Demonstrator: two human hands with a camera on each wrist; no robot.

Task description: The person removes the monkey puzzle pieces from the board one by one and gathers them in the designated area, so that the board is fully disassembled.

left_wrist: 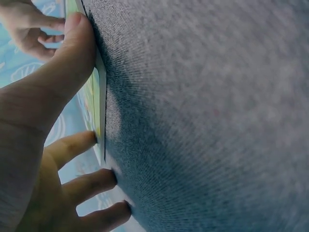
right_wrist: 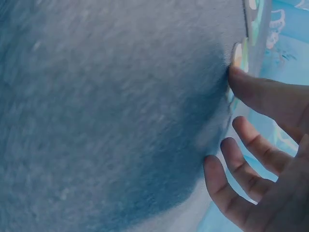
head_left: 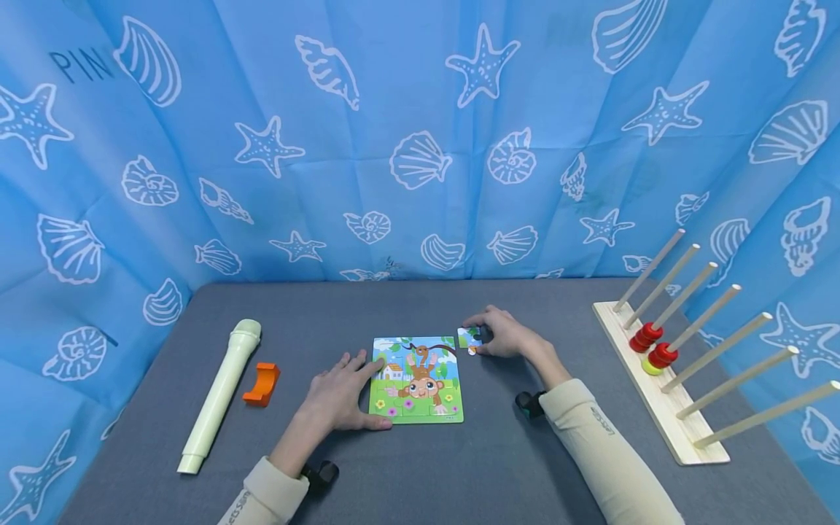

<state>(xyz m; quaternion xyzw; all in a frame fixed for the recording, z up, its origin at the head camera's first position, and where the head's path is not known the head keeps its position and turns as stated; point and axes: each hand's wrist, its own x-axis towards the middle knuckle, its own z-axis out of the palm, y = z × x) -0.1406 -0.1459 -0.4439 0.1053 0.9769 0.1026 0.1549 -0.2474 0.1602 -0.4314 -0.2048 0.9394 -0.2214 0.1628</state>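
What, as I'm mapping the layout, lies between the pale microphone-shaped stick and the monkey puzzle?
The head view shows an orange block, then the left hand, touching the puzzle.

Lays the thumb of the left hand [left_wrist: 29, 135] over one edge of a thin, green-faced board [left_wrist: 100, 106], near its corner. Round that corner, sets the index fingertip against the adjoining edge. Plants two further fingertips, spread apart, on grey woven cloth [left_wrist: 207, 106] just off the board. Past the thumb tip, holds the right hand [left_wrist: 31, 21], fingers bent, before a light-blue backdrop [left_wrist: 12, 55] with white line drawings. Shades the cloth darkly beside the board's edge.
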